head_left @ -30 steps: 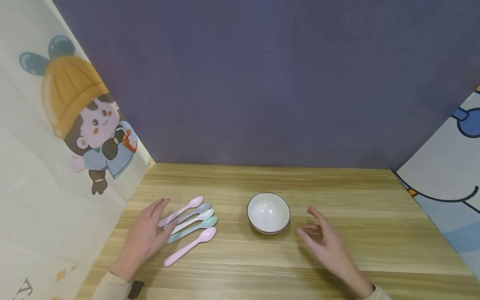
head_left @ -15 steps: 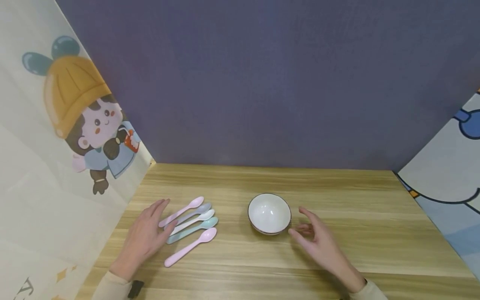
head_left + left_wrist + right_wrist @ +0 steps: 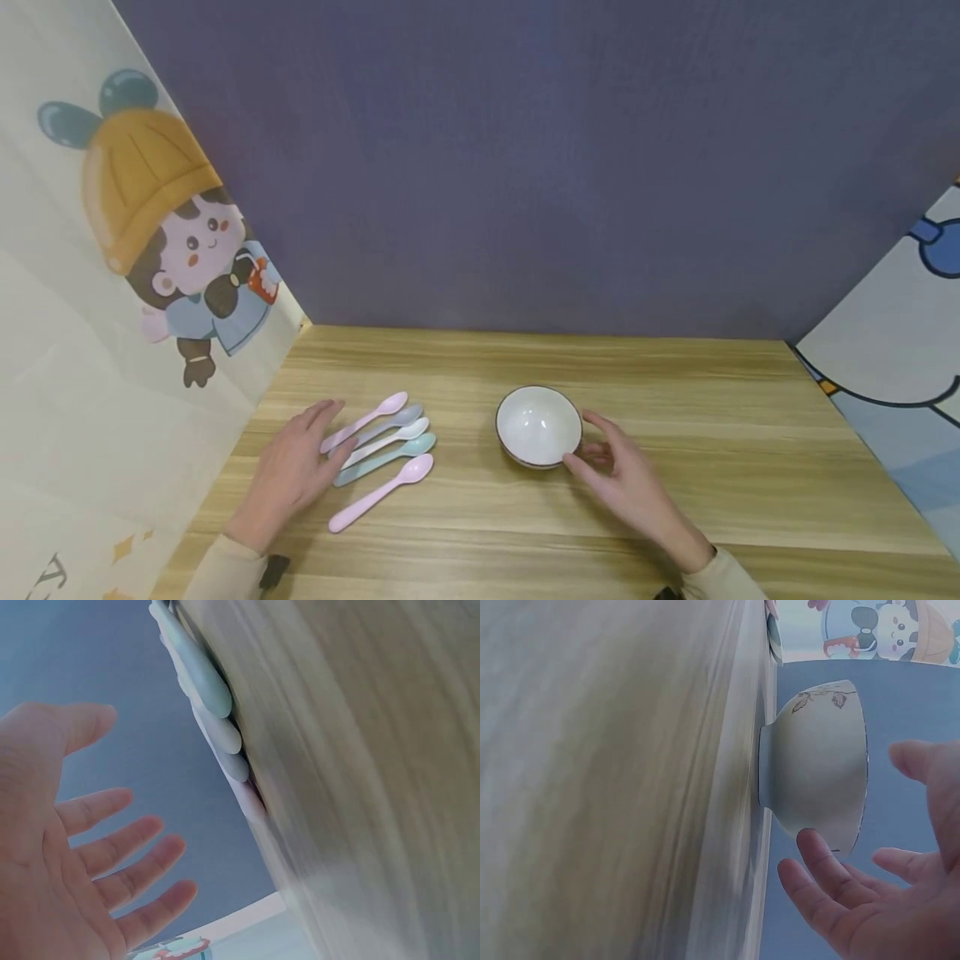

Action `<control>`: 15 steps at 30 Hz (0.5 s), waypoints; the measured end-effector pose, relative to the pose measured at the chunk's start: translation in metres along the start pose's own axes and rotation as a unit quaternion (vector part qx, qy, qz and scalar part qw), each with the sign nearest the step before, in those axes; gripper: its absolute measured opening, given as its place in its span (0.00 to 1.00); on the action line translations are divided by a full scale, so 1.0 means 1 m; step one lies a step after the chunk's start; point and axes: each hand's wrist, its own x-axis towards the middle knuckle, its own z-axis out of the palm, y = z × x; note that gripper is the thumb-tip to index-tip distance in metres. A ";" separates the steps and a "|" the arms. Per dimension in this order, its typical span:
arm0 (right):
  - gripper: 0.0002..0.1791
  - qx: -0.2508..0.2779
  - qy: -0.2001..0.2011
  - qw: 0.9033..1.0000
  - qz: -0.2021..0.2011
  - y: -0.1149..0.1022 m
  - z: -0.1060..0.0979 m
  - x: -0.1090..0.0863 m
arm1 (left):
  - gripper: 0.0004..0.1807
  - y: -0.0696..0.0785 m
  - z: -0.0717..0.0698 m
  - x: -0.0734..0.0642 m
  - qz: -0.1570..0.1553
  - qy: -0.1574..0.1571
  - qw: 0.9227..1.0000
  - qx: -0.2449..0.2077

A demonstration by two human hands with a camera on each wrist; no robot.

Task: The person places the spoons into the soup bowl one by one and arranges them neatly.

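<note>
Just right of the table's middle stands a white bowl [image 3: 538, 425] with a thin dark rim, upright; the right wrist view shows a flower print on the bowl's side [image 3: 821, 765]. My right hand [image 3: 637, 483] is at its right side, thumb and fingers spread; whether a fingertip touches it I cannot tell. On the left lie several plastic spoons: a pink spoon [image 3: 390, 405], a grey spoon [image 3: 405, 415], a white spoon [image 3: 411, 429], a mint spoon [image 3: 417, 445], and a nearer pink spoon [image 3: 414, 469]. Over their handle ends hovers my left hand [image 3: 288, 467], fingers extended, holding nothing.
The wood-grain table [image 3: 480, 533] meets a dark blue-grey panel [image 3: 510, 167] at the back. A pale wall with a cartoon child [image 3: 195, 242] bounds the left side, and another printed panel [image 3: 885, 333] the right.
My right hand has moved left, from apart from the bowl to right beside its rim. The left hand has hardly moved, and spoons and bowl lie where they were.
</note>
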 end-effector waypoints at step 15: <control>0.44 -0.003 -0.010 1.000 0.015 -0.005 0.004 0.012 | 0.29 -0.002 0.000 0.007 -0.017 0.000 1.000 -0.005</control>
